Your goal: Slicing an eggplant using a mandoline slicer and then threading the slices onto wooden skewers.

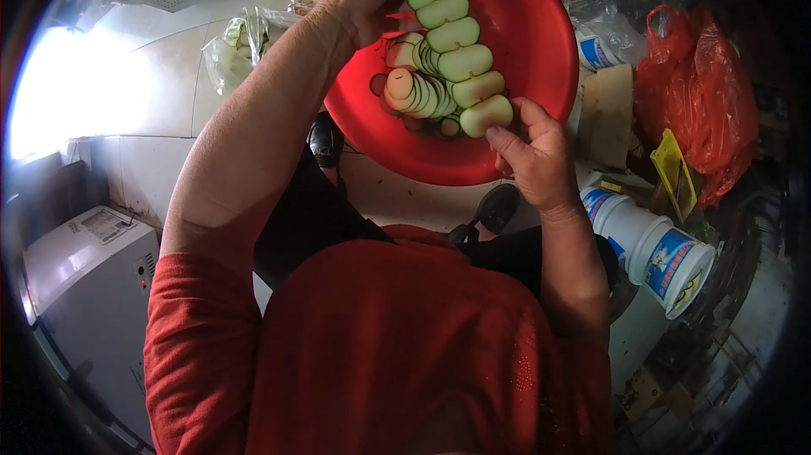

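Observation:
My left hand point(364, 2) grips the upper end of a row of pale green, oblong vegetable pieces point(466, 62). At the lower end, my right hand point(532, 147) pinches the last piece between thumb and fingers. The pieces sit side by side in a slanting line, with small notches between some; what joins them cannot be made out. Beneath the row is a red plastic basin point(538, 68). Fanned stacks of thin, round vegetable slices point(418, 94) with dark green rims lie inside it, partly hidden by the row.
Clear plastic bags with greens point(231, 56) lie left of the basin. To the right are a red plastic bag point(697, 94), a yellow-framed slicer point(675, 173) and white plastic buckets point(646, 243) with blue labels. A white appliance point(89, 265) stands at lower left.

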Demonstrator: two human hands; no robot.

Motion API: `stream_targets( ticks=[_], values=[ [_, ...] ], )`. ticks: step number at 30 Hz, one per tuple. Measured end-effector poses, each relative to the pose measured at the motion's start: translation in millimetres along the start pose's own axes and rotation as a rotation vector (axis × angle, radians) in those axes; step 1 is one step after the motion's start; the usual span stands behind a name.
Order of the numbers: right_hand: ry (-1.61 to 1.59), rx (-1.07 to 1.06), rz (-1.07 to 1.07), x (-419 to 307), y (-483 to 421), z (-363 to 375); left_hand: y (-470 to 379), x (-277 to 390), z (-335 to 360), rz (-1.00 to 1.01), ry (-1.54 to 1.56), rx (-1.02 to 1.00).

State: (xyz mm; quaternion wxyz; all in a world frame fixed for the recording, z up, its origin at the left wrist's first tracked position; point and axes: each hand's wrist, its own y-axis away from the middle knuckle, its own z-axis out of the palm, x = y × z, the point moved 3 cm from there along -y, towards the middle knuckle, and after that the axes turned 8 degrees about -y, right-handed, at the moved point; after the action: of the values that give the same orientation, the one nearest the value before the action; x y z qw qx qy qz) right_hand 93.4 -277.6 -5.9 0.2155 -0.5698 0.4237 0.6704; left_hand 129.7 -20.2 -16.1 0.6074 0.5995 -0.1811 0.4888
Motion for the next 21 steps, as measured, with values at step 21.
stream_targets(
  ticks=[21],
  values=[
    [-0.058,0.042,-0.071,-2.9,-7.4,1.1,14.6,-24.9,34.9,0.036,0.178,-0.321]
  ],
)
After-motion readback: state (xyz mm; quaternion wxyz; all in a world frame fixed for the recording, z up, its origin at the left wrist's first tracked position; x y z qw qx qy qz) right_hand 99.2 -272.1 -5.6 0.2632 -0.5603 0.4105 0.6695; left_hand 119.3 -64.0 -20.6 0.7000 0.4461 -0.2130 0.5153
